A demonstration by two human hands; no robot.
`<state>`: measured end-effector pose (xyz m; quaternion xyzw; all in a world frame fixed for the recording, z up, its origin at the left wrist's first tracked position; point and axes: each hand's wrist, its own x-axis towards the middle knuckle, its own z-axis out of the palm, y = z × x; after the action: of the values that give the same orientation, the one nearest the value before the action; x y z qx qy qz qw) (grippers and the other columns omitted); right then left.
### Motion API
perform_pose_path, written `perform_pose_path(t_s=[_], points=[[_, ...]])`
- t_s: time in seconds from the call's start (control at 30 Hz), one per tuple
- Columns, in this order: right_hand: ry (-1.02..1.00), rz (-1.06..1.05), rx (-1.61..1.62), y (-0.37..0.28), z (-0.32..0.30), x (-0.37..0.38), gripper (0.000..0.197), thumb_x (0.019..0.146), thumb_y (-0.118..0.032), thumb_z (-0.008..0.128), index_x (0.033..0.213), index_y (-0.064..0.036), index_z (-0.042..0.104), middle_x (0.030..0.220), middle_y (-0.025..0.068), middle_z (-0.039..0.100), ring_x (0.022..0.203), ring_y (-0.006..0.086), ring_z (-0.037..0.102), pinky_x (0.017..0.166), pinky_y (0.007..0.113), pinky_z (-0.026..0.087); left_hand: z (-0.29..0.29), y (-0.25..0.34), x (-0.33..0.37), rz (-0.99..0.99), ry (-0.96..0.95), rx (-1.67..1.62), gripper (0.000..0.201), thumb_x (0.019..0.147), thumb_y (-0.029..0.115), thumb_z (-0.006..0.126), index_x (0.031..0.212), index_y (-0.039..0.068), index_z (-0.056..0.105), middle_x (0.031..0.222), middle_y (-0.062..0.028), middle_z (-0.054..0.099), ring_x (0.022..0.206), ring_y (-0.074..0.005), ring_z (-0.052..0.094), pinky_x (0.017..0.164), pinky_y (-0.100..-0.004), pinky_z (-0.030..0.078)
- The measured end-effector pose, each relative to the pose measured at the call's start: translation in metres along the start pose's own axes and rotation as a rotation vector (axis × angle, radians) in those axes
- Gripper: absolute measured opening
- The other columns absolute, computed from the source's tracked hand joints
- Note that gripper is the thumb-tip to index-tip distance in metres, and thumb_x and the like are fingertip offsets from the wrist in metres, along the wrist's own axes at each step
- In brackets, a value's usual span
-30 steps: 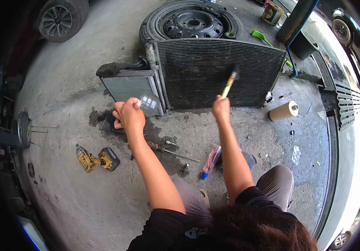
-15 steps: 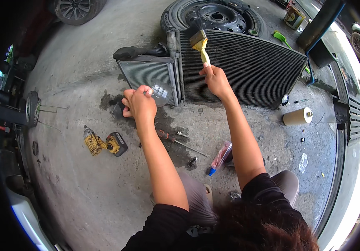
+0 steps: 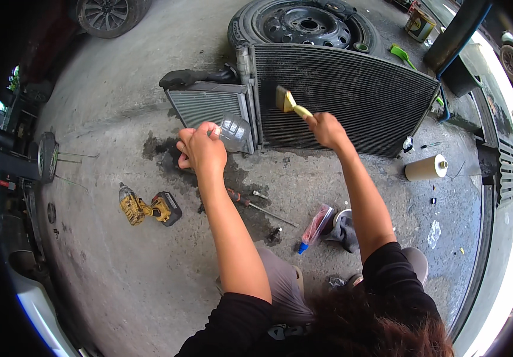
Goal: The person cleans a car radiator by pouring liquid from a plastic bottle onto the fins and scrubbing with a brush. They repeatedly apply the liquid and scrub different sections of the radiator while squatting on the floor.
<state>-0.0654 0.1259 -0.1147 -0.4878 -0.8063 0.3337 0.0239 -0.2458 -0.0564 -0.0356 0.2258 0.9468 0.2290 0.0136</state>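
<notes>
My right hand is closed around the yellow handle of a paintbrush. The brush's bristles point left, in front of the dark finned face of a large radiator; whether they touch it I cannot tell. My left hand is closed on a clear plastic bottle, see-through and rounded, part of it hidden by the fingers. Just behind that bottle stands a smaller finned radiator, at an angle to the large one. Both lean upright on the concrete floor.
A tyre on a steel wheel lies behind the large radiator. On the floor are a yellow-black cordless impact driver, a screwdriver, a pink bottle with a blue cap, a grey cloth and a beige cylinder.
My right hand has moved down and to the right, and the brush has dropped from the radiator's top edge and tilted leftward. My left hand with the bottle has barely shifted.
</notes>
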Motion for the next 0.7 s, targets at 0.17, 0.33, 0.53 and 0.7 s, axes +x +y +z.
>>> perform_pose_path(t_s=[0.17, 0.33, 0.53, 0.7], points=[[0.222, -0.065, -0.063, -0.016, -0.013, -0.001, 0.048, 0.096, -0.046, 0.038, 0.092, -0.0059, 0.063, 0.083, 0.0184, 0.067, 0.082, 0.0377, 0.064, 0.074, 0.048, 0.050, 0.000, 0.005, -0.003, 0.012, -0.022, -0.016, 0.006, 0.087, 0.020, 0.062, 0.089, 0.022, 0.067, 0.110, -0.0031, 0.045, 0.107, -0.0259, 0.040, 0.090, -0.0465, 0.027], [-0.099, 0.033, -0.402, 0.093, 0.104, -0.013, 0.044, 0.093, -0.047, 0.043, 0.099, -0.0112, 0.067, 0.093, 0.0165, 0.068, 0.091, 0.0342, 0.065, 0.079, 0.044, 0.050, 0.009, 0.016, -0.002, 0.033, -0.033, -0.010, 0.007, 0.088, 0.028, 0.061, 0.090, 0.026, 0.067, 0.113, -0.0013, 0.047, 0.111, -0.0263, 0.041, 0.094, -0.0514, 0.026], [0.274, -0.015, -0.255, 0.058, 0.008, -0.018, 0.039, 0.094, -0.043, 0.045, 0.090, -0.0095, 0.063, 0.075, 0.0134, 0.066, 0.071, 0.0332, 0.065, 0.063, 0.044, 0.051, 0.012, 0.018, -0.003, 0.023, -0.061, -0.005, 0.007, 0.088, 0.029, 0.062, 0.090, 0.026, 0.067, 0.114, -0.0014, 0.047, 0.113, -0.0272, 0.041, 0.095, -0.0519, 0.026], [0.620, 0.294, -0.211, 0.138, -0.117, -0.060, 0.048, 0.095, -0.051, 0.039, 0.089, -0.0098, 0.063, 0.080, 0.0183, 0.066, 0.080, 0.0398, 0.064, 0.070, 0.050, 0.048, 0.005, 0.024, -0.010, 0.032, -0.075, -0.037, 0.004, 0.087, 0.020, 0.063, 0.089, 0.021, 0.066, 0.107, -0.0029, 0.044, 0.107, -0.0252, 0.040, 0.094, -0.0499, 0.025]])
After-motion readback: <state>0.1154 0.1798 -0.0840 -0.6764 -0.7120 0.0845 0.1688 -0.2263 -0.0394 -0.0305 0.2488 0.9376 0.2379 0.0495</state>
